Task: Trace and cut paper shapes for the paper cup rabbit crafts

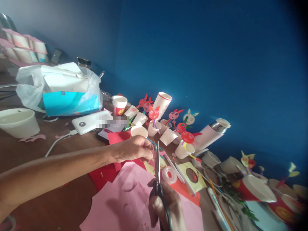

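Note:
My right hand (168, 202) grips a pair of scissors (158, 173) by the black handles, blades pointing up and away from me. Beside the blade tips, my left hand (134, 149) is closed in a pinch; what lies between its fingertips is too small to make out. Pink paper (113, 202) with cut edges spreads on the table below both hands. Red paper (101, 176) shows under it on the left. Right of the blades are a roll of clear tape (169, 175) and a yellow sheet (189, 168) with a round hole.
Several paper cups (168, 137) stand or lie along the blue wall, some with red paper faces on sticks. A thermos (209, 136) leans at the right. A power bank (90, 122), a phone (113, 130) and a plastic bag (29, 80) occupy the left.

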Demonstrator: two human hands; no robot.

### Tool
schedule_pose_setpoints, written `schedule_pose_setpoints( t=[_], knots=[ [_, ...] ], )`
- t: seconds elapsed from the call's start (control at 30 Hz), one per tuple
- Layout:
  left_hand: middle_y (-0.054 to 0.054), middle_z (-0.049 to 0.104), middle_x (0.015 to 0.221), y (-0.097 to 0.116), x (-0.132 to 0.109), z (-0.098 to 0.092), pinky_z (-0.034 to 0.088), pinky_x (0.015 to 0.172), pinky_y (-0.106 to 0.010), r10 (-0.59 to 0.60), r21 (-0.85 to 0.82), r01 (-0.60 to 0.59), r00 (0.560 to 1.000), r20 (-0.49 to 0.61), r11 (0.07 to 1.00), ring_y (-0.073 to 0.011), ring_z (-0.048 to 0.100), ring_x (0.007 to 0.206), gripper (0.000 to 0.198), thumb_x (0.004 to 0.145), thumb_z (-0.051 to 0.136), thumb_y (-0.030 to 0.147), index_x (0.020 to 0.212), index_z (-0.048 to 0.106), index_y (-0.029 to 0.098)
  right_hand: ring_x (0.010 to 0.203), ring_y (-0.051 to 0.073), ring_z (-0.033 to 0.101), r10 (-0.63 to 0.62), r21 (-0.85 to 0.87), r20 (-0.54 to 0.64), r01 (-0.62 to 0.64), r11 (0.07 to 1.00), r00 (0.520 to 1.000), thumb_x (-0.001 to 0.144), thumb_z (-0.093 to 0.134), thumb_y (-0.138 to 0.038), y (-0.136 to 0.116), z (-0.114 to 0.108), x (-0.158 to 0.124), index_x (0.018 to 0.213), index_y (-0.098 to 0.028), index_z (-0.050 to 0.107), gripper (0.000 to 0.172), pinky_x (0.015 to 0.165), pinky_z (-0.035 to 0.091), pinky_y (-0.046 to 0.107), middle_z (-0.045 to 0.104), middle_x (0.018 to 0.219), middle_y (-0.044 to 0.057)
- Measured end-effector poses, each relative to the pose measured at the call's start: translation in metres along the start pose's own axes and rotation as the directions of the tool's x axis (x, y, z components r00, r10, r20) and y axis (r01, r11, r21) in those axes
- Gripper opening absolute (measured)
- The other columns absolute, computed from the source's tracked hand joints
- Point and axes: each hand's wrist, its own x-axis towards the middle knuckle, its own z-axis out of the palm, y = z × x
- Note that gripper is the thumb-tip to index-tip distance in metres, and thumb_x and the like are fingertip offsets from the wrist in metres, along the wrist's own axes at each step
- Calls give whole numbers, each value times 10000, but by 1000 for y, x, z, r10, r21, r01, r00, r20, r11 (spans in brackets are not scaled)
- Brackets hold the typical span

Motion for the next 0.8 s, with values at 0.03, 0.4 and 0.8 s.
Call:
schedule_pose_setpoints(
  t=[0.03,0.4,0.8],
  knots=[
    [-5,574,597,-1,1,-1,394,586,-231,5,-3,-5,1000,0,1000,-92,491,569,71,635,578,190,615,574,122,294,35,294,5,-3,-3,-5,1000,1000,665,655,-570,1,0,0,862,-159,552,467,346,246,169,471,360,-82],
    [9,567,577,2,-1,-1,375,574,-213,18,-45,-18,1000,-16,999,-80,488,554,85,664,578,189,613,570,122,283,23,241,-10,24,50,9,1000,999,664,668,-547,7,-5,3,850,-164,545,443,320,222,157,465,363,-83],
    [-2,588,606,1,0,0,399,598,-219,13,-94,-15,1000,-24,995,-91,533,582,69,647,588,184,636,577,117,288,32,261,10,47,53,-12,999,999,666,675,-542,-1,0,0,848,-172,540,434,303,296,149,471,382,-77]
  ],
)
